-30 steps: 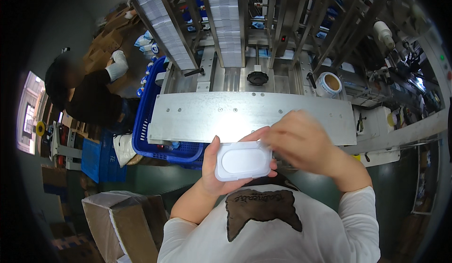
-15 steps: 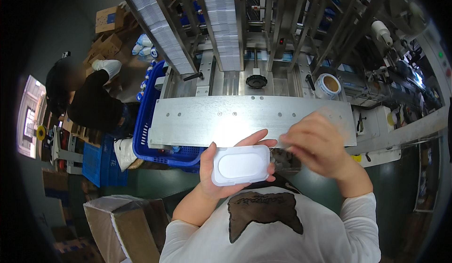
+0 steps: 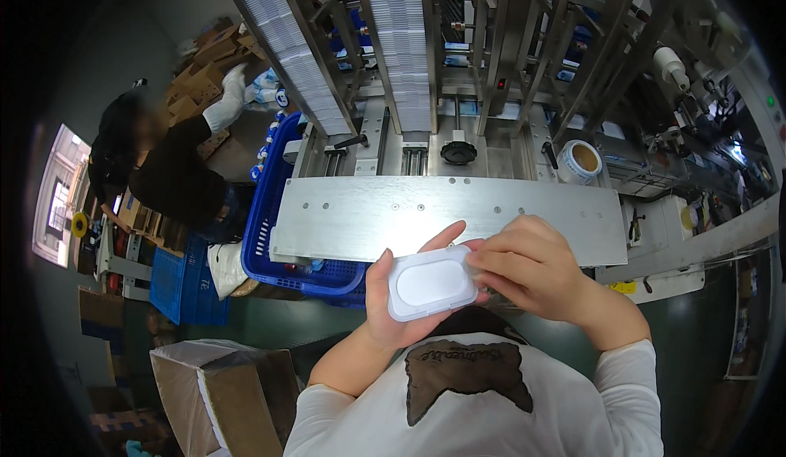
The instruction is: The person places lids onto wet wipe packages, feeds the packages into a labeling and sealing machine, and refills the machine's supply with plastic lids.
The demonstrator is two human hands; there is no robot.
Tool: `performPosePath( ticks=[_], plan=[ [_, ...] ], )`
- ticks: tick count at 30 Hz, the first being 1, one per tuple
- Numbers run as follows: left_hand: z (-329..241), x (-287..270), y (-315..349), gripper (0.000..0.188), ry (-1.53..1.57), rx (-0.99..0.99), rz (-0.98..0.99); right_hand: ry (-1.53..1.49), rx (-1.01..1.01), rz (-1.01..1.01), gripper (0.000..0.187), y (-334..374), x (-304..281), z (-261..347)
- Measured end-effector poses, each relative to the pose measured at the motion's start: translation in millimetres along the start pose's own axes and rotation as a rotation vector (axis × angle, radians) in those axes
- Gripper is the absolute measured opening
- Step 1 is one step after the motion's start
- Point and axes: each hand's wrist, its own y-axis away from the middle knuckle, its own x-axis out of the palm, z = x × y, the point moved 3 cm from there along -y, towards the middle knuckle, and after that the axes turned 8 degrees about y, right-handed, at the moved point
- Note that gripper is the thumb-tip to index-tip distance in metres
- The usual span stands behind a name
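palm-up left hand (image 3: 381, 308) cradles lid (image 3: 431, 283)

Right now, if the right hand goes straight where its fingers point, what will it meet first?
Probably the white plastic piece, at its right end; whether the right hand touches it is unclear.

Grey wall (image 3: 164, 23) with a bright window (image 3: 61, 191) at far left, dark green floor (image 3: 255, 318) below
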Motion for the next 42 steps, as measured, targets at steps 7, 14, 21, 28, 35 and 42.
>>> performPosePath(
  ticks=[7,14,21,28,35,42],
  plan=[
    [-3,-10,-2,0.088,-0.168,0.092,-0.142,-0.329,0.009,0.132,0.023,2,12,9],
    [-8,-8,-1,0.09,-0.065,0.121,-0.07,-0.119,0.193,-0.011,0.022,1,3,-12],
    [-4,-14,-1,0.088,-0.2,0.123,-0.05,0.126,0.094,0.109,0.022,-2,10,-16],
    [-8,-4,-1,0.083,-0.085,0.108,0.066,-0.116,0.204,0.003,0.02,-3,-16,-11],
    [-9,-10,-3,0.089,-0.034,0.135,-0.06,-0.592,0.305,0.094,0.02,3,-22,-25],
    [-3,-2,-3,0.097,-0.078,0.079,-0.063,-0.168,0.222,-0.004,0.02,-11,-6,-21]
  ],
)
